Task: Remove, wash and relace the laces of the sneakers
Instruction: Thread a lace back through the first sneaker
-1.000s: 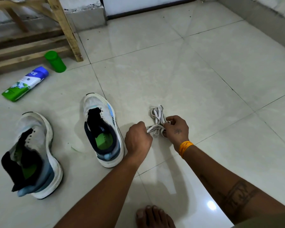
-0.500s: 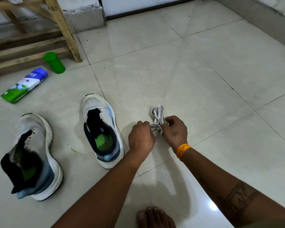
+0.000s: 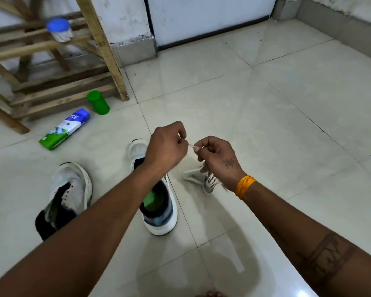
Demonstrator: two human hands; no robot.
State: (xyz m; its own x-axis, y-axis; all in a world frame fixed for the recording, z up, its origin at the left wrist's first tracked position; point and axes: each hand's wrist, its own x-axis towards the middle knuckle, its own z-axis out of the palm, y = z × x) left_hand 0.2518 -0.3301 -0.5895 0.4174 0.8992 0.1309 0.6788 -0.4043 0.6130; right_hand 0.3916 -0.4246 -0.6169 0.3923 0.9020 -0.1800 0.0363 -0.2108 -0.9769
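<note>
Both sneakers sit on the tiled floor w/ no laces in them: the left sneaker shows bare eyelets and a tongue flopped out, and the right sneaker, partly behind the left forearm, shows an open mouth w/ a green insole. So removal looks done for both. The laces are off the shoes, a pale bundle hanging blurred under the right hand, just right of the right sneaker. The left hand has fingers curled, pinching one lace tip betw. thumb and forefinger; the right hand pinches the same short stretch from the other side, its remaining fingers curled round the hanging bundle. The hands are near each other, held above the floor. Judgement: this looks like finding or separating an end of the bundle, either sorting before the wash or prepping an end for threading; can't tell if the laces are wet or washed yet. No water, basin or sink in view. Relacing not started, since no eyelet has lace through it. Writing: a green and white bottle w/ blue cap lies on its side near a wooden rack; there is white lettering by the cap, too small and tilted to read for sure. A green container beside it and a blue-lidded jar on the rack show no legible label. No readable brand on either shoe.
</note>
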